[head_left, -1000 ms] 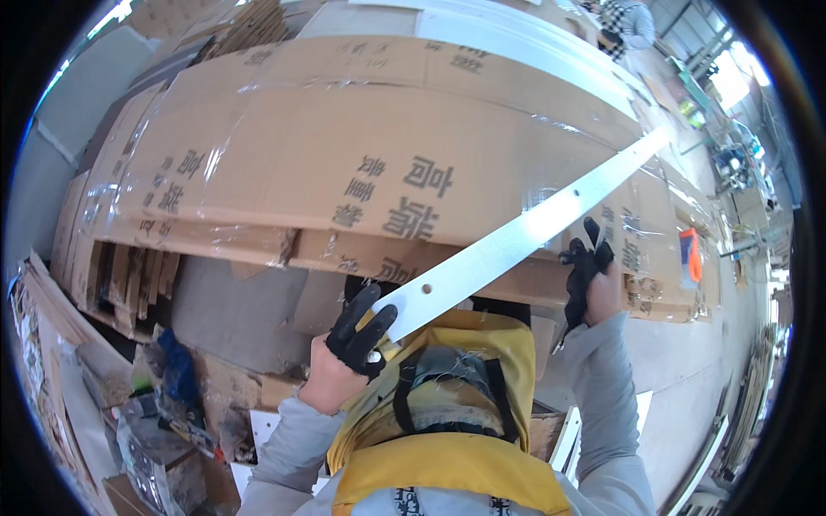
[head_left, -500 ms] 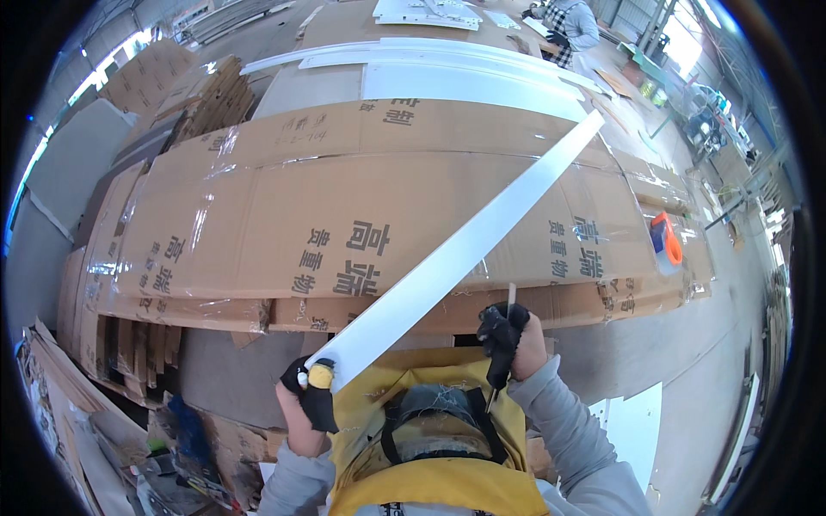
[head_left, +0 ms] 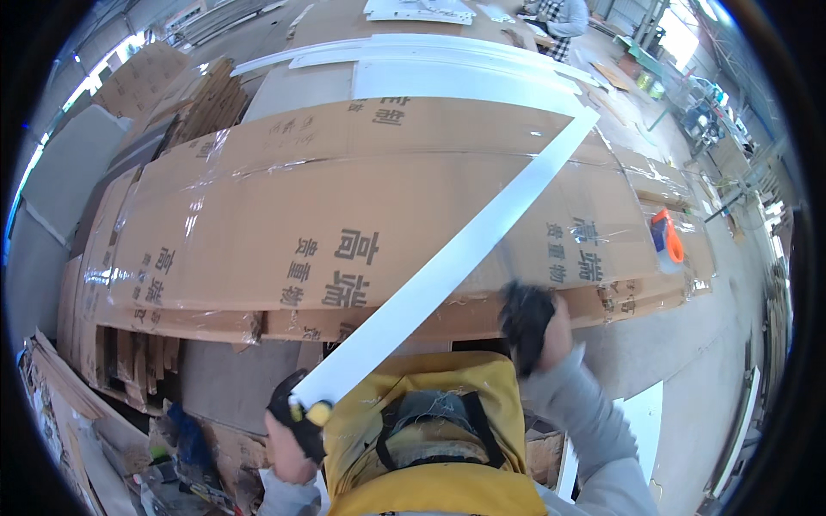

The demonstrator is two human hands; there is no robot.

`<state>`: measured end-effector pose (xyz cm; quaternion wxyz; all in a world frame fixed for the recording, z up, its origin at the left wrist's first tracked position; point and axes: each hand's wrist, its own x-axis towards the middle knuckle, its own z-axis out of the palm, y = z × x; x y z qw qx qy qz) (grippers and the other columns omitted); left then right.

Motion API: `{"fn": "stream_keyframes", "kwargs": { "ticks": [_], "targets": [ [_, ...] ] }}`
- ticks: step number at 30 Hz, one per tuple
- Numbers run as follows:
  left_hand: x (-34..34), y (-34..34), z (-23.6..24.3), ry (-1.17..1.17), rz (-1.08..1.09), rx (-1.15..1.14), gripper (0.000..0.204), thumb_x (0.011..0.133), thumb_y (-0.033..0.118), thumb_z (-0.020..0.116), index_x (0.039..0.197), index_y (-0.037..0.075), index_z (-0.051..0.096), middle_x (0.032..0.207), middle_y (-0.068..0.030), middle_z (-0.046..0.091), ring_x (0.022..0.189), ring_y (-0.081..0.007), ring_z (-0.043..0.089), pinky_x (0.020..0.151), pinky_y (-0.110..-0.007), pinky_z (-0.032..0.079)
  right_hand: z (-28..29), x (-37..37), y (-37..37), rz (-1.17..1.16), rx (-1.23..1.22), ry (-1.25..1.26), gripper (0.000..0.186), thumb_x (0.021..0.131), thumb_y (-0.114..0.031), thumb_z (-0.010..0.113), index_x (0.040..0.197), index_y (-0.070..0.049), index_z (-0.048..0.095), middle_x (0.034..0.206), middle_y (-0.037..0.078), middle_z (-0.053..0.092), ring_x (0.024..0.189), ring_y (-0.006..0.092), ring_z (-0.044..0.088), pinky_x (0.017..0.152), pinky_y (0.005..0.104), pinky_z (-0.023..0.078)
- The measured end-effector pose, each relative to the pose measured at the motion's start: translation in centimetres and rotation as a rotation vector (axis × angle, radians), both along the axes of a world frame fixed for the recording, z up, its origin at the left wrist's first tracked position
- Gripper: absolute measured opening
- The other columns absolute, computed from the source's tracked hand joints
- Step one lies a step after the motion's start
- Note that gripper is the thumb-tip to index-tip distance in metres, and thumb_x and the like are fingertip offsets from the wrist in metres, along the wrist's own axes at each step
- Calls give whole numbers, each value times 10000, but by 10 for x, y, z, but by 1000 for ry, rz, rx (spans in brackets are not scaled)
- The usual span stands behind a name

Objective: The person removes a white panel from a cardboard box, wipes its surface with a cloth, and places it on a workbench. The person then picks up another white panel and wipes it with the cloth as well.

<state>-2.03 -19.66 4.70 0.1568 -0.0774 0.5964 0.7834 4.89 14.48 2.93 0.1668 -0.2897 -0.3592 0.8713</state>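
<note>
My left hand point(head_left: 295, 423), in a black glove with the fingers partly bare, grips the near end of a long white strip point(head_left: 456, 265). A small yellow piece point(head_left: 320, 413) shows at those fingers; I cannot make out what it is. The strip slants away to the right over a large cardboard package point(head_left: 232, 224), its far end near white panels. My right hand point(head_left: 532, 328), also black-gloved, is closed like a fist and smeared by motion at the package's near edge, right of the strip. The thin grey-bladed tool it held is barely visible in the blur.
An orange and blue tape dispenser point(head_left: 667, 241) lies on the package's right end. White panels point(head_left: 456, 77) are stacked beyond it. A yellow apron point(head_left: 430, 365) covers my front. Scraps and tools point(head_left: 185, 464) lie lower left. A person point(head_left: 564, 21) stands at the far right.
My left hand and the strip's near end have shifted slightly left and down. My right hand has moved right, and its tool has blurred nearly out of sight.
</note>
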Motion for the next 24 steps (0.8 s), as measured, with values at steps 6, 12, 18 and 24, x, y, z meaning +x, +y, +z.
{"fn": "stream_keyframes", "kwargs": {
  "ticks": [6, 12, 18, 24],
  "targets": [
    [-22, -129, -47, 388, 122, -455, 335, 928, 197, 465, 1189, 9, 561, 1044, -68, 616, 939, -231, 590, 986, -348, 394, 23, -48, 195, -183, 830, -306, 208, 944, -106, 501, 1087, -47, 640, 709, 62, 614, 527, 145, 554, 453, 287, 440],
    [-43, -263, -33, -246, 228, -165, 476, 988, 434, 374, 1290, 85, 489, 988, -85, 632, 775, -213, 609, 650, -296, 502, 7, -71, 308, -287, 1338, -616, 228, 884, -141, 602, 1043, 16, 649, 740, 153, 657, 611, 262, 632, 544, 378, 490],
    [-66, -139, -1, 134, 256, -635, 380, 988, 294, 391, 1247, 56, 532, 1015, -71, 630, 909, -211, 606, 809, -299, 487, 4, -113, 351, -264, 1522, -859, 264, 831, -208, 628, 1008, -15, 658, 831, 266, 658, 814, 392, 662, 739, 432, 509],
    [-84, -109, -21, 127, 297, -579, 391, 992, 295, 377, 1258, 46, 519, 1059, -77, 612, 950, -213, 588, 846, -309, 466, 5, -117, 405, -74, 1585, -802, 150, 841, -113, 601, 941, -32, 677, 692, 159, 660, 618, 264, 658, 565, 386, 501]
  ]
}}
